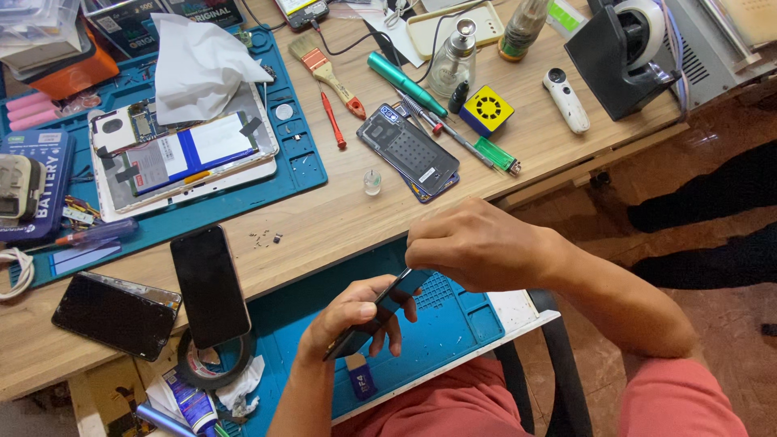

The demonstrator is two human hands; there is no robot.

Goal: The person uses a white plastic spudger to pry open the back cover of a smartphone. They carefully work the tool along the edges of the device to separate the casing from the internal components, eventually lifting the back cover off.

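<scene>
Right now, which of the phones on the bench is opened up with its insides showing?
The white-framed device on the far blue mat, under the crumpled white tissue: battery and board exposed. The two dark phones at the near edge lie closed.

A black phone (210,285) lies screen-up at the table's near edge, a dark cracked screen (116,314) left of it. A blue battery box (36,186) sits far left.

Left hand (352,320) and right hand (477,243) meet over the lap mat (453,324), a phone (376,311) between them. Left of the hands a second phone (209,283) lies on a tape roll (212,368). Beyond the hands: loose screws (263,238), small vial (371,182), phone back cover (409,150). Far left beyond: opened tablet (182,154) on the bench mat (303,162).
</scene>
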